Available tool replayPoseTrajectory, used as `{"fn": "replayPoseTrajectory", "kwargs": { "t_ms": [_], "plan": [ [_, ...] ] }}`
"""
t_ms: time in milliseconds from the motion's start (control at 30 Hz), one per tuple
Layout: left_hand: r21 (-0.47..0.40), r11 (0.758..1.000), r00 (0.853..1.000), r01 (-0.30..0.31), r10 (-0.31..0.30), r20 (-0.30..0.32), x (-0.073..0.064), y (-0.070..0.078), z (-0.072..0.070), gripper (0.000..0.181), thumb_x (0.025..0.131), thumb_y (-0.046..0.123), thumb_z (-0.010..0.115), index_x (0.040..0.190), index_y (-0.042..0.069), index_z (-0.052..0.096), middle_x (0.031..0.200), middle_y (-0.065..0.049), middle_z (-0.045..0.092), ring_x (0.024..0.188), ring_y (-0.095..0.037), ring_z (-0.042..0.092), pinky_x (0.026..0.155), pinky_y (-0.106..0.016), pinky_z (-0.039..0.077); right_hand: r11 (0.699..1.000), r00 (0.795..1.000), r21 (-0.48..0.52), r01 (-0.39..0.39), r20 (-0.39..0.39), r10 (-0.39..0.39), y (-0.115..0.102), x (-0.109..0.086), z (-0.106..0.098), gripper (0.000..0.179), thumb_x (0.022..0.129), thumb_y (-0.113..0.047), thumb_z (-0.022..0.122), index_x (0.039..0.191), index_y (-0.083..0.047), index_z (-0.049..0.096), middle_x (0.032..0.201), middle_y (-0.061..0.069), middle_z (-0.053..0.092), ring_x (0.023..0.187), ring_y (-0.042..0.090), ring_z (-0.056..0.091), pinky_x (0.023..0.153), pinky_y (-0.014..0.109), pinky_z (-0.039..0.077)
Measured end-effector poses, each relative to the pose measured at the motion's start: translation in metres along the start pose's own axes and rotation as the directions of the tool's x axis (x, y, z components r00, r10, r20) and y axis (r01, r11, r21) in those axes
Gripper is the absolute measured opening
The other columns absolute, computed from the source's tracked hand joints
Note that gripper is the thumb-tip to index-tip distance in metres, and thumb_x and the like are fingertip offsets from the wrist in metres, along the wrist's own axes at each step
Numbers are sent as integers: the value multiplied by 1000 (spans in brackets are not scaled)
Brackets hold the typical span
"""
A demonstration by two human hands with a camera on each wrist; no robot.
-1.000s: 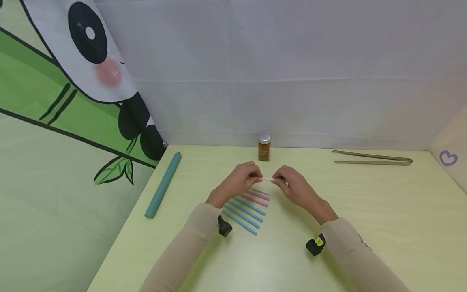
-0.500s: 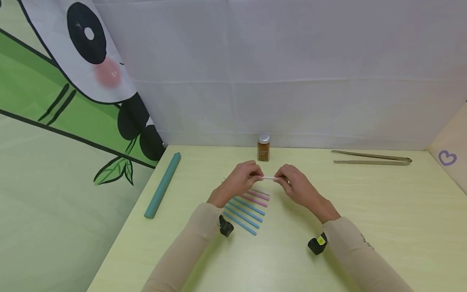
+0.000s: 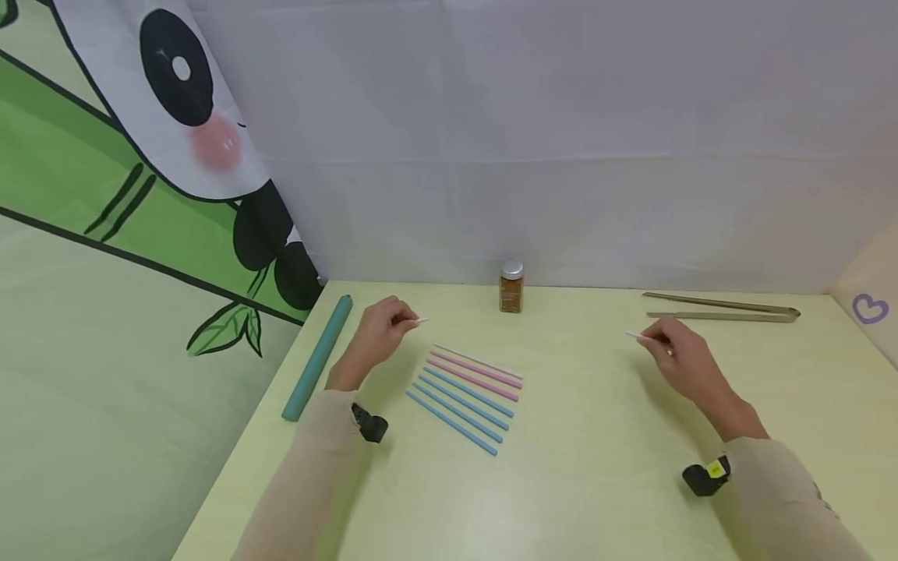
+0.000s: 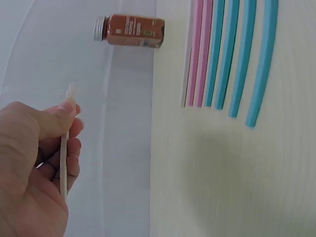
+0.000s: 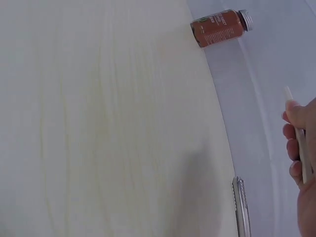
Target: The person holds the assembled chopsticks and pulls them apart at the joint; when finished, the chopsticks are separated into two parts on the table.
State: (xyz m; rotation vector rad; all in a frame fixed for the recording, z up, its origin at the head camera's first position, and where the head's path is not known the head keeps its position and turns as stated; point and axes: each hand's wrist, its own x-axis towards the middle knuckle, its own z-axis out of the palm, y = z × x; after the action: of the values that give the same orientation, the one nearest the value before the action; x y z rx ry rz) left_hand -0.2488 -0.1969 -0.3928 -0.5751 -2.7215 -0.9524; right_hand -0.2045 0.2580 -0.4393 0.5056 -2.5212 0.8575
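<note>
On the left, my left hand (image 3: 377, 336) pinches a thin white straw-like piece (image 4: 63, 158) between thumb and fingers, its tip poking past the thumb. Far apart on the right, my right hand (image 3: 682, 360) grips another white straw-like piece (image 5: 300, 148), its end also sticking out. Both hands are raised above the tabletop. Between them lies a slanted row of straw-like sticks: a white stick (image 3: 479, 361), two pink sticks (image 3: 472, 380) and several blue sticks (image 3: 459, 409). The left hand is nearer this row.
A small jar (image 3: 511, 287) with a silver lid stands at the table's back edge. Metal tongs (image 3: 722, 308) lie beyond the right hand, and a teal roll (image 3: 317, 358) lies along the left edge. A white cloth wall (image 3: 561, 156) rises behind the table (image 3: 589, 499).
The hands were close together over the row, with a white stick stretched between them. They have since moved wide apart, each holding a white piece, and the whole row is uncovered.
</note>
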Motion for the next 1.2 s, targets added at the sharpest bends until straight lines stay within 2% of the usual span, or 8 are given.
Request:
{"fn": "replayPoseTrajectory", "kwargs": {
  "t_ms": [100, 267, 400, 533, 667, 767, 1000, 1200],
  "plan": [
    [11, 1000, 1000, 11, -11, 13, -2, -1, -4, 8, 91, 10, 64, 89, 4, 69, 82, -7, 57, 69, -17, 51, 63, -28, 44, 999, 999, -10, -37, 7, 37, 10, -11, -13, 4, 94, -8, 60, 95, -3, 60, 82, 3, 58, 70, -2, 43, 58, 24, 38],
    [15, 1000, 997, -24, 23, 79, 1, 11, 13, 9, 93, 9, 62, 92, 3, 68, 84, -8, 57, 73, -18, 53, 67, -31, 47, 999, 999, -20, -40, 14, 40, 16, -18, -20, 4, 92, -7, 61, 95, -4, 61, 80, 2, 58, 68, -1, 42, 57, 24, 36],
    [4, 999, 990, -33, 32, 138, 5, 25, 37, 13, 94, 11, 60, 97, 2, 68, 86, -5, 56, 76, -16, 53, 71, -31, 48, 999, 999, -16, -38, 21, 38, 22, -23, -19, 4, 90, -5, 64, 94, -6, 63, 80, 1, 58, 67, 0, 41, 56, 22, 36],
    [-3, 999, 980, -44, 44, 192, 14, 46, 66, 13, 95, 14, 60, 100, 4, 67, 89, -3, 57, 78, -15, 52, 73, -30, 48, 1000, 1000, -15, -16, 17, 16, 27, -28, -16, 6, 87, -1, 66, 92, -5, 65, 80, 1, 57, 66, -1, 40, 56, 20, 36],
    [18, 995, 968, -95, 88, 236, 26, 70, 95, 12, 96, 15, 58, 101, 7, 66, 93, -3, 58, 84, -15, 54, 77, -29, 48, 1000, 1000, -30, 6, 18, -5, 31, -30, -14, 7, 86, 1, 67, 92, -2, 68, 83, 3, 58, 68, -1, 40, 57, 19, 37],
    [36, 991, 958, -129, 115, 264, 36, 85, 113, 12, 96, 14, 57, 103, 7, 65, 97, -4, 60, 88, -15, 56, 81, -29, 48, 999, 999, -38, -1, 47, 2, 33, -30, -14, 8, 88, 0, 65, 94, -3, 69, 86, 4, 59, 70, -2, 41, 59, 21, 39],
    [89, 984, 941, -152, 117, 318, 58, 107, 150, 16, 97, 11, 54, 108, 7, 67, 100, -5, 61, 90, -15, 55, 84, -24, 47, 998, 996, -51, -36, 85, 40, 41, -25, -14, 11, 90, -2, 64, 98, -3, 71, 88, 6, 62, 73, 0, 45, 61, 24, 42],
    [135, 978, 932, -157, 101, 348, 70, 123, 176, 17, 97, 12, 56, 108, 10, 69, 99, -4, 61, 90, -14, 56, 85, -23, 45, 998, 994, -57, -42, 95, 47, 48, -20, -12, 11, 87, 0, 66, 96, -3, 72, 88, 7, 63, 73, 5, 50, 62, 24, 44]
  ]
}}
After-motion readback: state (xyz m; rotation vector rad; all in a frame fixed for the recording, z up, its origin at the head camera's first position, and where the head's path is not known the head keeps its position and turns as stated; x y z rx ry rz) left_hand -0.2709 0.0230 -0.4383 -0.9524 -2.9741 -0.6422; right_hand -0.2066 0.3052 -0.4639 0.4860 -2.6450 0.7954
